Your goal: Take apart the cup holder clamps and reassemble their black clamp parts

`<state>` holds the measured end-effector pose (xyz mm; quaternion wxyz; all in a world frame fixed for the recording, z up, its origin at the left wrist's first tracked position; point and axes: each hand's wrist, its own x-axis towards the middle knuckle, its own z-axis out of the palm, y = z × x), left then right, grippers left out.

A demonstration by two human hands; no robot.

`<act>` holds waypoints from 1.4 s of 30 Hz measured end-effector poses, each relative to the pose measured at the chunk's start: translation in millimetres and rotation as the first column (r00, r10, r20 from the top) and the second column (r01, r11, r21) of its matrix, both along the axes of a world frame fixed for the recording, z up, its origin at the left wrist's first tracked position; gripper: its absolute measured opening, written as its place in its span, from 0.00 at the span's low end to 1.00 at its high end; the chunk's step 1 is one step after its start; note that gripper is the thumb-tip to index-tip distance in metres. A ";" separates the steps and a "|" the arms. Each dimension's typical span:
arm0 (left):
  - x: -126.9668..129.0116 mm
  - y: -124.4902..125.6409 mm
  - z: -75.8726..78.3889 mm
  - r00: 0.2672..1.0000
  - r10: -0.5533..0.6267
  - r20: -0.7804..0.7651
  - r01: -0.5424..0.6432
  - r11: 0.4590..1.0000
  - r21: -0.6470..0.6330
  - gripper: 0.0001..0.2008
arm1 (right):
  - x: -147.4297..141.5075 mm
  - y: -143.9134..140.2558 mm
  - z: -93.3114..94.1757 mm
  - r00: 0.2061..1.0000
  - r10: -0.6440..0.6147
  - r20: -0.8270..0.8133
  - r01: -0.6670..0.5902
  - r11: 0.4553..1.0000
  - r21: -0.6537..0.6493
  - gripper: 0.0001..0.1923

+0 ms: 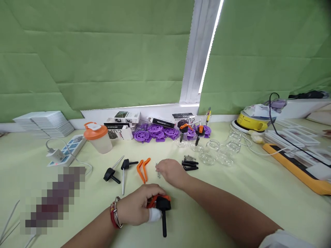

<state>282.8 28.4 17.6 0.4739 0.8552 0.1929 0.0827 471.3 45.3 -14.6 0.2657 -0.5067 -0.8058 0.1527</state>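
Note:
My left hand (141,205), with a white covering on its thumb, is closed around a black sprayer head (162,203) fitted with an orange lever. The head's black stem points down toward me. Just above it, my right hand (170,172) has its fingertips pinched together over a few small metal pins (158,175); what lies between the fingertips is hidden. Left of the pins lie two loose orange levers (143,169). Farther left are two more black sprayer heads (110,175) with metal tubes. Springs (190,158) and black plastic tubes (190,165) lie right of my right hand.
Along the back stand glass bottles (207,156), purple plastic parts (155,131), small boxes (126,117) and an orange-lidded shaker cup (98,137). A power strip (68,150) with cables is at left. A yellow pot (252,121) and an orange-edged tray (297,168) stand at right.

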 end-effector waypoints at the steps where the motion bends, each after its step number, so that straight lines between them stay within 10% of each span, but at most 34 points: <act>1: -2.0 2.9 -0.4 0.999 0.053 0.011 -0.053 0.998 -0.025 0.14 | -3.0 0.9 -4.6 0.986 0.049 0.160 -0.057 0.997 0.045 0.08; 5: -9.4 16.9 -3.2 0.954 0.287 0.088 -0.273 0.951 -0.143 0.15 | -6.0 2.2 -14.2 0.923 0.096 0.372 -0.124 0.991 0.051 0.09; 9: -10.1 24.6 -8.1 0.879 0.464 0.109 -0.455 0.885 -0.102 0.21 | 0.1 -2.3 -2.8 0.998 0.012 -0.057 -0.012 1.000 -0.007 0.14; 13: -4.9 20.5 -9.4 0.898 0.424 0.116 -0.432 0.900 0.058 0.22 | -0.9 -10.7 9.0 0.851 -0.129 -0.509 -0.075 0.929 -0.362 0.17; 21: -4.3 23.8 -9.3 0.823 0.551 0.135 -0.564 0.823 0.076 0.22 | 6.2 -9.2 11.7 0.677 -0.352 -0.647 -0.045 0.857 -0.514 0.21; 27: -1.2 21.3 -8.5 0.866 0.470 0.171 -0.495 0.854 0.162 0.20 | -7.3 -17.3 16.3 0.562 -0.318 -0.764 -0.246 0.817 -0.521 0.19; 34: -23.0 47.8 -10.5 0.678 0.735 0.014 -0.634 0.575 0.518 0.19 | 24.7 -5.1 30.5 0.386 -0.455 -0.802 0.107 0.886 -0.451 0.14; 42: -8.2 53.2 -21.4 0.555 0.790 -0.261 -0.369 0.515 0.774 0.20 | 28.7 -9.0 28.5 0.461 -0.431 -0.776 0.046 0.884 -0.464 0.14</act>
